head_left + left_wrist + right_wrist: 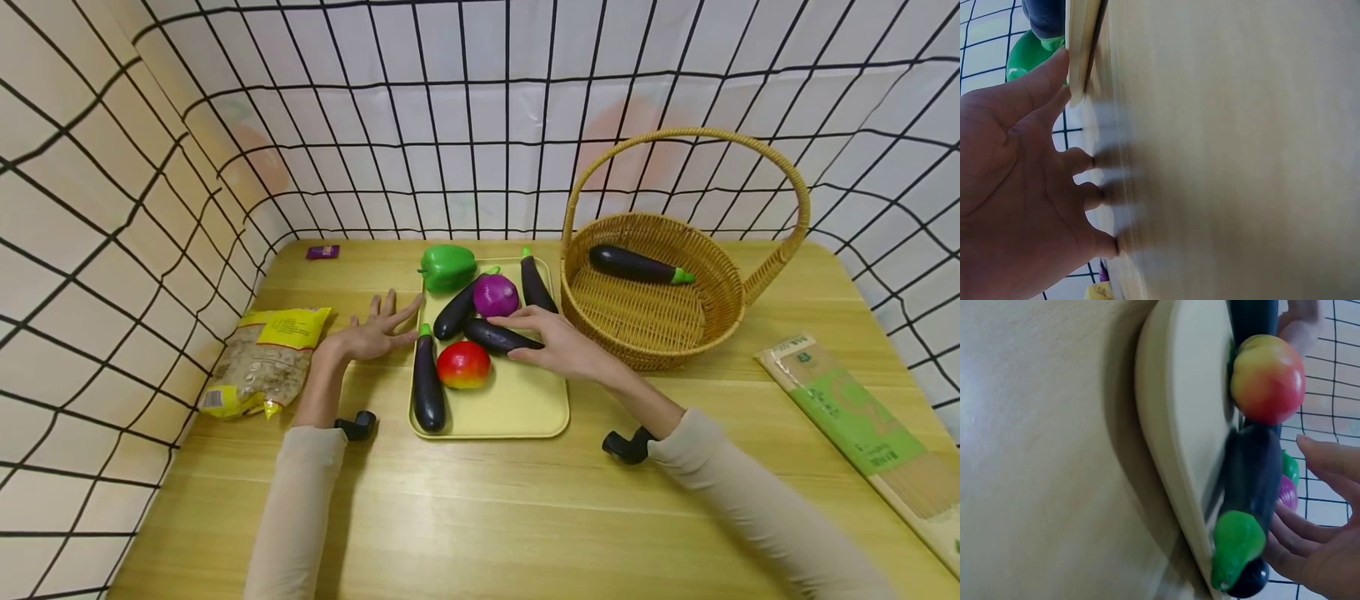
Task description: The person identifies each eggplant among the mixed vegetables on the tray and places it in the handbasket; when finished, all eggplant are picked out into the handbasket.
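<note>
1. Head view: the right hand point(561, 342) is over the tray point(525, 410) from its right side, thumb and fingers parted around the middle eggplant point(495, 335), not clenched.
2. That eggplant lies mid-tray, long axis roughly side to side, stem end toward this nearer hand.
3. Left hand point(371, 333) spreads at the tray's left rim, grasping nothing.
4. Left of the tray, a yellow-labelled bag point(262, 367), and well right, a green-labelled packet point(862, 425); I can't read either's print.

Beige sleeves point(296, 510), black wrist cameras point(358, 426)
</note>
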The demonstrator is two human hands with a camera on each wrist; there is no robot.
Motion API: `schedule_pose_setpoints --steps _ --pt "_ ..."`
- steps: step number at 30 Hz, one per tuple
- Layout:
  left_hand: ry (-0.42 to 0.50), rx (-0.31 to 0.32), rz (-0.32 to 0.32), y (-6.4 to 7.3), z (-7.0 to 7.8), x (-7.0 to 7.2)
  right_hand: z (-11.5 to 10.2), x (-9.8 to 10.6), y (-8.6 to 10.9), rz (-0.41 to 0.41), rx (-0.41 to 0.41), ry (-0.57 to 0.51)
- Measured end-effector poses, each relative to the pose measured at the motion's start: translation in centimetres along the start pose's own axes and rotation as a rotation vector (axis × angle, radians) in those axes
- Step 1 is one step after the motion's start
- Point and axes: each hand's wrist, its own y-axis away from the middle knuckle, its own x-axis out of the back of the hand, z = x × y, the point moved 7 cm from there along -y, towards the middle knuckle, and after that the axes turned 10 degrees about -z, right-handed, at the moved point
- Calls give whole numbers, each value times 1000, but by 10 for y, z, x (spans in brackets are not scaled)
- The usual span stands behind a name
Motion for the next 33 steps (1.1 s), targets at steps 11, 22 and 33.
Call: schedule_pose_setpoints --steps 11,22,33 --pt "-3 -3 1 0 2 -1 11 -7 -9 7 -114 39" --pt "11 -15 2 1 2 -1 8 -6 -11 2 -101 93" --pt "-6 -15 12 3 2 -2 -8 21 -3 7 -131 74"
